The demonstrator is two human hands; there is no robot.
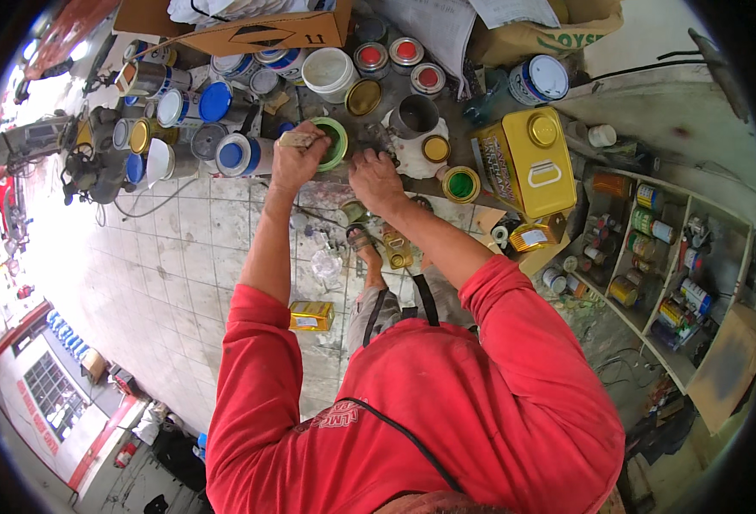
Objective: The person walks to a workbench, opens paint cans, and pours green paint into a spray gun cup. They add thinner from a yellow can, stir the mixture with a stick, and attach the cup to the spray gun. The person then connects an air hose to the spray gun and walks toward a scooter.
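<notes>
My left hand [299,158] is closed around a pale, flat stick [296,140] above a round container [345,147]. The container has a light green rim, with green paint inside. Just right of it, my right hand [375,178] rests at the bench edge with its fingers stretched forward and slightly bent. I make out nothing held in it. Beyond the right fingers stand a grey cup [415,116] and a small tin with a yellowish top [435,149]. An open tin of green paint [460,184] is farther right.
Paint cans [239,154] crowd the bench on the left, beside a white tub [328,72]. A yellow metal jug [536,163] stands on the right. Behind is a cardboard box [267,34]. Shelves of cans [652,248] line the right side. A gold tin [311,315] lies on the tiled floor.
</notes>
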